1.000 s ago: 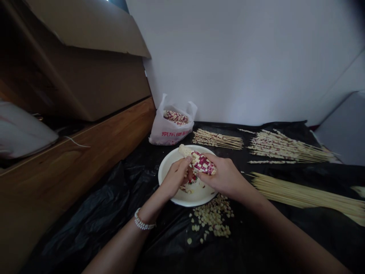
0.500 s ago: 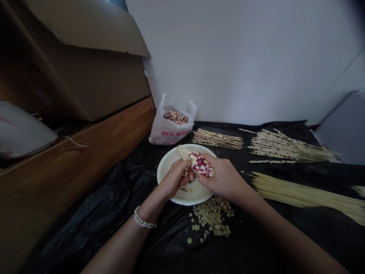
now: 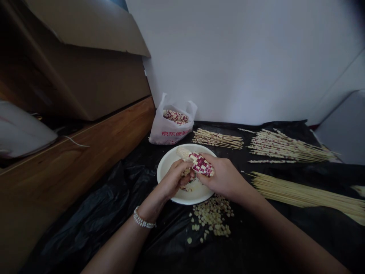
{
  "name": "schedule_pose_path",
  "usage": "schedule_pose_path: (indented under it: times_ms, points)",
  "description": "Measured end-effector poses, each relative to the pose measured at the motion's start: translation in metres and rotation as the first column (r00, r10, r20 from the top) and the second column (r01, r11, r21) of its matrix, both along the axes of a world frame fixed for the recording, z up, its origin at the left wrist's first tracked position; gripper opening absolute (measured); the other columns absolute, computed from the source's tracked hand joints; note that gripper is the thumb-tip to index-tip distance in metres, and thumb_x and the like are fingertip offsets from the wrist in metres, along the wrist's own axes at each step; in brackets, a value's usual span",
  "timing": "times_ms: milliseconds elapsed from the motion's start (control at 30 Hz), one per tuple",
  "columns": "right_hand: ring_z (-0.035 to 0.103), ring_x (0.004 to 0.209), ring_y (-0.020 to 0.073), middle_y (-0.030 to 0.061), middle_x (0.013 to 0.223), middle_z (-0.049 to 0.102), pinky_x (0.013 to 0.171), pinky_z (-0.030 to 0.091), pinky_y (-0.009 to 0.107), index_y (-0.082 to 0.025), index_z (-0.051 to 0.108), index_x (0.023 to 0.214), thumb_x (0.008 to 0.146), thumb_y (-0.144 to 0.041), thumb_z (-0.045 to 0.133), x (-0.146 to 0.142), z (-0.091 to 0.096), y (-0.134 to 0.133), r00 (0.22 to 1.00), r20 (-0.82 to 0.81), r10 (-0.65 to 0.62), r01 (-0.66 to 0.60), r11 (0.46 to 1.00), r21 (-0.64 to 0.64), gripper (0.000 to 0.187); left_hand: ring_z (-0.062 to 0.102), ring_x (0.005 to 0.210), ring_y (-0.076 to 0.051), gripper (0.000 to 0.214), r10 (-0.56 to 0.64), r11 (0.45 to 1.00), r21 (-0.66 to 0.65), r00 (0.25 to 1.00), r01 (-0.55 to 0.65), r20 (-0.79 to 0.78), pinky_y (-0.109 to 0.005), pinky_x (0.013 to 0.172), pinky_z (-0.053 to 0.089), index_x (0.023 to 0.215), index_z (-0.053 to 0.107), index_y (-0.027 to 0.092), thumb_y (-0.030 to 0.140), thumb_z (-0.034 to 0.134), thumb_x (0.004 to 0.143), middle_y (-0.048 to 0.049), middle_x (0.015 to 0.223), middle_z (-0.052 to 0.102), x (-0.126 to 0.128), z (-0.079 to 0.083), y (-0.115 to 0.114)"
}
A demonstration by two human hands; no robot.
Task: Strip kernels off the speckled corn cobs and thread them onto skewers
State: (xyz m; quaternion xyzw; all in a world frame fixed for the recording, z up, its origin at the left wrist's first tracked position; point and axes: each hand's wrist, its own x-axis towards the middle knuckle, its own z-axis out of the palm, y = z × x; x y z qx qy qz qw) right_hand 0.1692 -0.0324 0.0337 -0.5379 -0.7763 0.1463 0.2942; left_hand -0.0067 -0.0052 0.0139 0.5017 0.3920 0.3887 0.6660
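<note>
Over a white bowl [image 3: 164,167], a purple-and-white ear of corn [image 3: 203,164] is held tilted, its far end stripped to the bare cob. My right hand [image 3: 224,173] is closed around the near end of the ear. My left hand [image 3: 174,178] is curled under it, thumb pressed against the ear where the kernels stop, with loose kernels [image 3: 186,172] held in its bent fingers. A few kernels lie at the bottom of the bowl, partly hidden by the left hand. A beaded bracelet circles the left wrist.
A plastic bag [image 3: 164,133] of corn ears stands behind the bowl. Kernels [image 3: 213,215] are heaped in front on black sheeting [image 3: 114,198]. Skewers threaded with kernels [image 3: 270,146] and plain sticks [image 3: 299,192] lie right; a cardboard box [image 3: 108,80] is left.
My left thumb has shifted slightly up and onto the ear's kernel edge, and its fingers have closed a little more. The ear has moved barely; the right hand keeps its hold.
</note>
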Motion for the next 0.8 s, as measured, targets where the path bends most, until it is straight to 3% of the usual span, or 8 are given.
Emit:
schedule_pose_path:
  times_ms: [233, 467, 633, 800]
  points:
    - [0.070, 0.089, 0.0278, 0.0093, 0.101, 0.074, 0.075, 0.049, 0.038, -0.021, 0.064, 0.114, 0.083, -0.029, 0.058, -0.003, 0.002, -0.003, 0.995, 0.094, -0.027, 0.029, 0.999, -0.015, 0.033, 0.021, 0.041, -0.006, 0.039, 0.028, 0.997, 0.068, 0.996, -0.022, -0.089, -0.025, 0.043, 0.011, 0.062, 0.055, 0.017, 0.048, 0.057, 0.086, 0.0035, 0.049, 0.039, 0.001, -0.002, 0.000]
    - [0.069, 0.084, 0.0277, 0.0130, 0.100, 0.074, 0.069, 0.043, 0.035, -0.017, 0.061, 0.121, 0.083, -0.029, 0.057, -0.007, -0.002, -0.004, 0.977, 0.192, -0.097, 0.104, 0.994, -0.024, 0.040, 0.038, 0.042, -0.009, 0.036, 0.129, 0.979, 0.192, 0.939, -0.069, -0.318, -0.022, 0.039, 0.027, 0.071, 0.053, 0.019, 0.050, 0.053, 0.088, 0.0013, 0.055, 0.052, 0.004, -0.013, 0.002]
    - [0.068, 0.082, 0.0257, 0.0115, 0.097, 0.074, 0.068, 0.043, 0.034, -0.018, 0.062, 0.113, 0.082, -0.029, 0.057, -0.010, 0.000, -0.006, 0.987, 0.139, -0.078, 0.082, 0.996, -0.021, 0.033, 0.033, 0.039, -0.008, 0.018, 0.152, 0.978, 0.180, 0.956, -0.109, -0.249, -0.020, 0.038, 0.022, 0.064, 0.051, 0.019, 0.029, 0.057, 0.078, 0.0041, 0.048, 0.045, 0.004, -0.017, 0.007]
    - [0.070, 0.085, 0.0275, 0.0110, 0.102, 0.075, 0.072, 0.046, 0.037, -0.021, 0.062, 0.120, 0.082, -0.031, 0.058, -0.003, 0.001, -0.003, 0.990, 0.122, -0.068, 0.067, 0.998, 0.016, 0.040, 0.025, 0.040, -0.005, 0.026, 0.024, 0.998, 0.065, 0.998, -0.020, -0.059, -0.023, 0.041, 0.012, 0.062, 0.053, 0.017, 0.036, 0.058, 0.080, 0.0013, 0.054, 0.047, 0.001, -0.007, 0.003]
